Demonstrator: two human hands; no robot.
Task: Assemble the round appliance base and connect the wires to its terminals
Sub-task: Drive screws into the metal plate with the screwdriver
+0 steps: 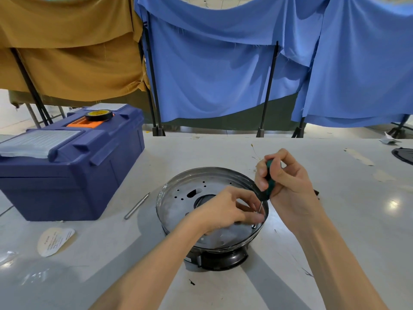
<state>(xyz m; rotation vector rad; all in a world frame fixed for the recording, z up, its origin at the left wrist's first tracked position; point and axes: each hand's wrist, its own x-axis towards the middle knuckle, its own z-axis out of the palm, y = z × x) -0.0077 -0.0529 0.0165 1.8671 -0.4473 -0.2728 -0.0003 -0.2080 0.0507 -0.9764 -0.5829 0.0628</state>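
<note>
The round appliance base (178,211), a shiny metal dish with several small holes on a black foot, sits in the middle of the white table. My right hand (288,182) grips a green-and-black screwdriver (268,182), its tip pointing down at the dish's right rim. My left hand (225,209) lies over the dish with fingers curled at the screwdriver tip, pinching something small that I cannot make out. One screw (253,226) shows on the rim just below. No wires are visible.
A blue toolbox (67,166) stands at the left with a roll of black tape (99,114) on its lid. A thin metal tool (136,205) lies left of the dish, a paper label (54,240) at the front left. Cloth screens hang behind.
</note>
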